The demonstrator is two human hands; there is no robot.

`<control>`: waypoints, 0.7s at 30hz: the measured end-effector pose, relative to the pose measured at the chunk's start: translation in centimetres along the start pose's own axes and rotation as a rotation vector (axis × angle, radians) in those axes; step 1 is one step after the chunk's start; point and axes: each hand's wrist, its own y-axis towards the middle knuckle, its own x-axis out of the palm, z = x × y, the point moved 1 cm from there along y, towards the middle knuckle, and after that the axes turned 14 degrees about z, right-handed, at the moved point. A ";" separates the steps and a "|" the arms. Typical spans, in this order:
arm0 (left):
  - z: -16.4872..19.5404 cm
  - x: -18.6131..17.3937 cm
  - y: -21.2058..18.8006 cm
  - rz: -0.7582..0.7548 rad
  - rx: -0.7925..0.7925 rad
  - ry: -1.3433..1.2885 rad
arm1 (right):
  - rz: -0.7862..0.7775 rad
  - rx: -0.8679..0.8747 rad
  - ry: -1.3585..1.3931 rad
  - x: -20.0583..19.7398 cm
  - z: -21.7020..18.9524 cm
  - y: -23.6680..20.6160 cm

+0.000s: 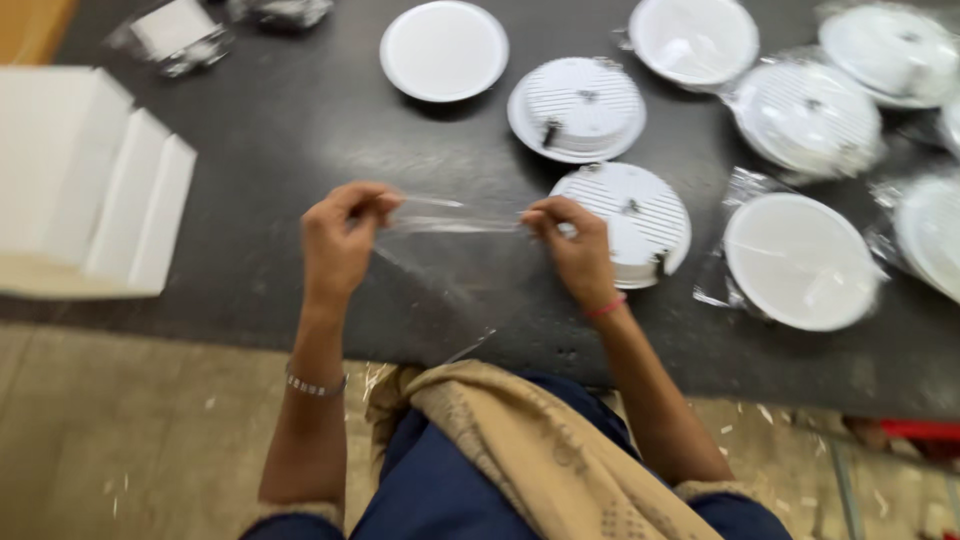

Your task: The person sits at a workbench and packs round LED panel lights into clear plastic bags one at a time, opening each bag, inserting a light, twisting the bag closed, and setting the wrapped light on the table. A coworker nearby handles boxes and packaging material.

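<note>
Left hand point(338, 240) and right hand point(578, 250) raised over dark table point(300, 130), fingers of each pinched on opposite ends of a clear bag point(450, 222) stretched taut between them. Just beyond right hand, ribbed white lamp point(640, 215); more lamps behind, some wrapped. White boxes point(90, 180) far left.

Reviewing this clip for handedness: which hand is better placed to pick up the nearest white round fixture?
Probably the right hand: it is directly beside the ribbed white fixture. The left hand is farther off. Both pinch the clear plastic bag.
</note>
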 end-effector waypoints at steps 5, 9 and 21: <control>-0.8 -1.9 1.5 -0.283 -0.131 -0.172 | -0.076 -0.110 0.110 0.3 -0.6 3.0; -1.3 -3.3 3.2 -0.345 -0.120 0.049 | -0.238 -0.186 0.175 1.4 -1.2 5.9; 0.3 -6.6 3.6 -0.567 -0.074 -0.626 | -0.601 -0.740 -0.219 3.3 -5.8 9.7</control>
